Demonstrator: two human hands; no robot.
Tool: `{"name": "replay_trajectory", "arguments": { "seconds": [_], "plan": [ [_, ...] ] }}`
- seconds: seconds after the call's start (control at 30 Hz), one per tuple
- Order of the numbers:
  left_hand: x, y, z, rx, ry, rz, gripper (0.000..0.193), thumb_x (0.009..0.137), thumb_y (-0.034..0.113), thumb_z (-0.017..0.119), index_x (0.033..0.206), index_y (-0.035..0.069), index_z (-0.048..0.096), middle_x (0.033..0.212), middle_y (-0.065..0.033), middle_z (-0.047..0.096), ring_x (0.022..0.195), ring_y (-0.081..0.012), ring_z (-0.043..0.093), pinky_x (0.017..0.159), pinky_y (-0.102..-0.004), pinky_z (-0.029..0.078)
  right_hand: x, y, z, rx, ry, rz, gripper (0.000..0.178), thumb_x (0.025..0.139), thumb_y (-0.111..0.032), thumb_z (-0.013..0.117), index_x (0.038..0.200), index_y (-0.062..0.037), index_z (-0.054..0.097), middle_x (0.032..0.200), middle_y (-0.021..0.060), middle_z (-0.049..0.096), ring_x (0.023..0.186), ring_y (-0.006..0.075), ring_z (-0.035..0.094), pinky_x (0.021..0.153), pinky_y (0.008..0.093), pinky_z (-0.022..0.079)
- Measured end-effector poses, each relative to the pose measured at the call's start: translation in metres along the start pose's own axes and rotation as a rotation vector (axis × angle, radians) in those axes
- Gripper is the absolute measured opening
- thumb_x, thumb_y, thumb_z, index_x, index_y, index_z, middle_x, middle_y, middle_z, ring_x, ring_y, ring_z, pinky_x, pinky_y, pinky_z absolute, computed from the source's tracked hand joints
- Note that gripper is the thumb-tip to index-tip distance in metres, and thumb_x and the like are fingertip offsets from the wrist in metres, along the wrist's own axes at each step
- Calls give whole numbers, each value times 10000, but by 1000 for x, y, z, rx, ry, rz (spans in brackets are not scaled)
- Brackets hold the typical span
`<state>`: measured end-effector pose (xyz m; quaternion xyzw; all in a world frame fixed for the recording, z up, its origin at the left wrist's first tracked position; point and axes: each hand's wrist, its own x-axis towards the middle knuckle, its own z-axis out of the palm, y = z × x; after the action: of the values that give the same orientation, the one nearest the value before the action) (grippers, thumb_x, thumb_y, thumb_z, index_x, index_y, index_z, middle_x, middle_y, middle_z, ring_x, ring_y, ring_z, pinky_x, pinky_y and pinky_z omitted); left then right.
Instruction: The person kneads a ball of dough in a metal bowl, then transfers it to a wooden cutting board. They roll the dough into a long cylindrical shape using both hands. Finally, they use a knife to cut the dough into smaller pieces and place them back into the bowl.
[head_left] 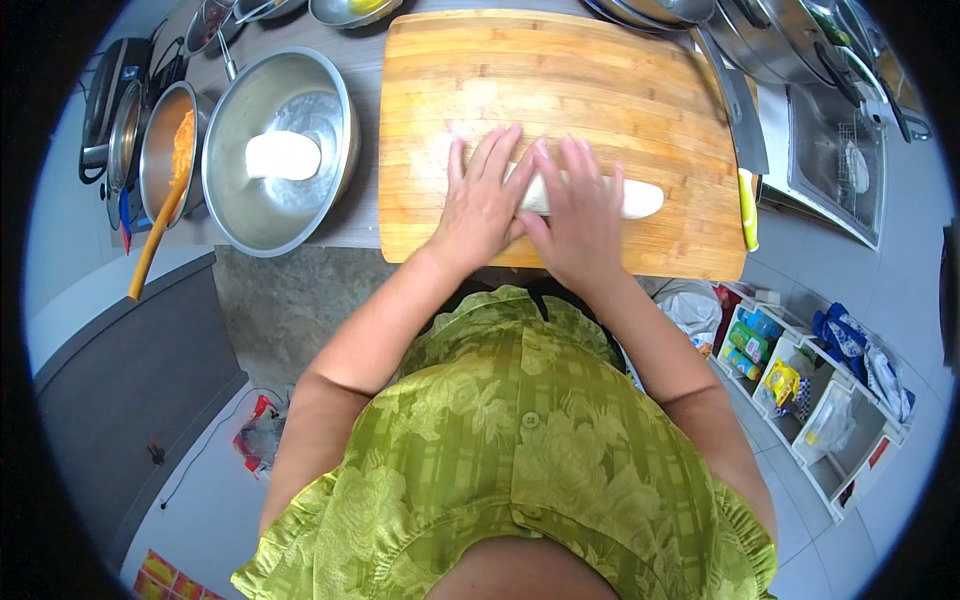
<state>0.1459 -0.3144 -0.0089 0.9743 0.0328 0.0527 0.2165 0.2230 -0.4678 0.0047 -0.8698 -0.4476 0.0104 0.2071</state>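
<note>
Pan: a small pan sits at the far left of my counter, at about ten o'clock from my hands, with orange shreds inside and an orange-handled spoon leaning out over the counter edge toward seven o'clock.
Bowl: a steel bowl stands just beside the pan, at nine o'clock from the board, holding a white lump of dough near its middle.
Board: my wooden cutting board lies just right of the bowl, its near edge along the counter edge.
Left hand: my left hand lies flat, fingers spread and pointing to twelve o'clock, palm pressing on the left end of the dough roll; it grips nothing.
Dough roll: the white dough roll lies crosswise on the near part of the board, from nine to three o'clock, mostly hidden under my palms, its right end poking out.
Right hand: my right hand is also flat and open, touching my left at the thumb side, pressing down on the middle of the roll.
Knife: a knife lies along the board's right edge at two o'clock.
Sink: a steel sink is at three o'clock, beyond the board.
Shelf: a white shelf of packets stands on the floor at four o'clock.
</note>
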Motion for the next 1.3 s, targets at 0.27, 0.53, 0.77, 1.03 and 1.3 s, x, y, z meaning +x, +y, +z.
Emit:
{"name": "replay_trajectory", "arguments": {
  "seconds": [0.27, 0.53, 0.77, 1.03, 1.3],
  "plan": [
    [-25, -10, 5, 43, 20, 144, 486, 841, 171, 671, 1305, 61, 576, 1189, -98, 590, 1111, -293, 567, 1115, -538, 370, -27, 11, 29, 53, -45, -153, 770, 833, -386, 740, 1467, -62, 447, 1448, 173, 490, 1367, 332, 445, 1133, 510, 340],
    [13, -15, -39, 111, -296, -5, 350, 879, 104, 586, 1226, 84, 624, 1027, -103, 642, 1081, -256, 610, 967, -418, 441, 24, 30, 8, -15, -288, -114, 745, 786, -425, 763, 1416, -119, 510, 1270, 69, 620, 1144, 274, 592, 1003, 439, 450],
    [14, -11, -46, 99, -302, 50, 983, 734, 420, 838, 1515, 26, 388, 1562, -252, 347, 1494, -399, 276, 1223, -576, 180, 20, 26, -4, 123, -139, -80, 639, 862, -364, 735, 1402, -88, 532, 1342, 106, 585, 1250, 284, 544, 1084, 476, 387],
    [37, 5, 11, 133, -109, 86, 1077, 692, 442, 841, 1517, -41, 344, 1576, -251, 347, 1502, -378, 287, 1209, -562, 220, 15, 42, 21, -136, -47, 19, 631, 879, -331, 696, 1418, -64, 510, 1496, 179, 470, 1423, 342, 400, 1162, 570, 280],
    [-56, 22, 21, 0, -30, 76, 804, 784, 422, 780, 1490, 188, 477, 1511, -240, 394, 1371, -440, 406, 1119, -629, 295, -93, 8, 23, -161, -117, -26, 804, 868, -520, 671, 1533, -152, 410, 1575, 149, 371, 1479, 346, 316, 1139, 617, 279]
  ]
}}
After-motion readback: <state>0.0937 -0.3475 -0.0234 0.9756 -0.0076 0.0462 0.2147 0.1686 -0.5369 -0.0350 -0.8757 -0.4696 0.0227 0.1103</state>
